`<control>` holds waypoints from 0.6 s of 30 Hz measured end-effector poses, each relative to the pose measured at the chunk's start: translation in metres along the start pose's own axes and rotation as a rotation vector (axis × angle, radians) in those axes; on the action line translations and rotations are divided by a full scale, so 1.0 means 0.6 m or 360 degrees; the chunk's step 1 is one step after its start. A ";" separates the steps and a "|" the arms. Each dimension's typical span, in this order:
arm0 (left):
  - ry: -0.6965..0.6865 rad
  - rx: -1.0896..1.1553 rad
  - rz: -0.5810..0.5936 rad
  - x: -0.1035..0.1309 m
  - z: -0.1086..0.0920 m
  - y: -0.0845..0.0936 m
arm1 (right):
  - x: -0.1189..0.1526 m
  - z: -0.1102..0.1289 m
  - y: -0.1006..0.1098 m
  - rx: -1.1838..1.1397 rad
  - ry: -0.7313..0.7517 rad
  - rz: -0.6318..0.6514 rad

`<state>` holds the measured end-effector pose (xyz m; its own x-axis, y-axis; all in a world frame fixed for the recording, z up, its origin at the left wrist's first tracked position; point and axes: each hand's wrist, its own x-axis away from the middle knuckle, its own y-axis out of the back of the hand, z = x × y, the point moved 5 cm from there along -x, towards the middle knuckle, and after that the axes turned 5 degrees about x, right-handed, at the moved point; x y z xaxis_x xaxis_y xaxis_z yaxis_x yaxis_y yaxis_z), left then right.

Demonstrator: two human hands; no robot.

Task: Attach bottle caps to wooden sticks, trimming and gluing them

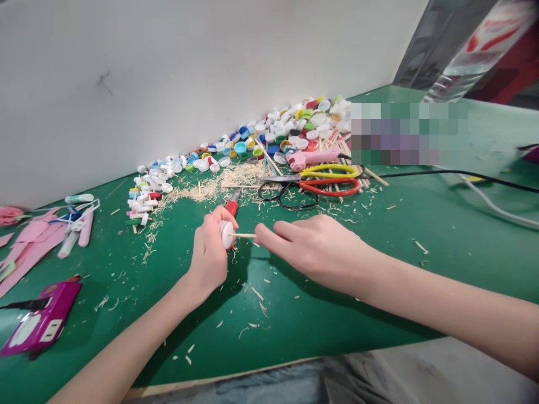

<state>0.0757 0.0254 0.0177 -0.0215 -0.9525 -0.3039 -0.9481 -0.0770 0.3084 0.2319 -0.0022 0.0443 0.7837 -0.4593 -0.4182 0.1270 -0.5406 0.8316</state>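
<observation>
My left hand (pixel 210 255) is closed around a white bottle cap (pixel 226 234), its flat face turned to the right. A thin wooden stick (pixel 243 235) meets the middle of that cap; whether it passes through it I cannot see. The stick's other end is pinched by the fingers of my right hand (pixel 309 247). Just behind the left hand lies a red-handled craft knife (pixel 233 205), blade pointing away, its handle partly hidden by the fingers.
Along the wall runs a heap of coloured bottle caps (pixel 240 148) beside wood shavings (pixel 197 191). Scissors (pixel 324 179), a pink glue gun (pixel 314 159) and black cable (pixel 455 173) lie behind my right hand. A purple power strip (pixel 46 320) sits left; a water bottle (pixel 475 59) stands far right.
</observation>
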 end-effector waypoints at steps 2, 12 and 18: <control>0.0024 -0.0004 0.0002 0.001 -0.001 -0.002 | 0.002 0.006 0.011 0.0225 0.0032 -0.0137; 0.0001 -0.0025 0.0010 0.011 0.001 -0.015 | 0.005 0.015 0.013 0.0375 0.0120 -0.0265; -0.0040 -0.0147 0.0068 0.011 -0.023 -0.019 | 0.002 0.015 0.021 0.0437 0.0074 -0.0372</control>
<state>0.0905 0.0159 0.0248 -0.0705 -0.9479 -0.3108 -0.9129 -0.0643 0.4032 0.2289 -0.0161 0.0508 0.7806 -0.2716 -0.5630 0.1428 -0.7994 0.5836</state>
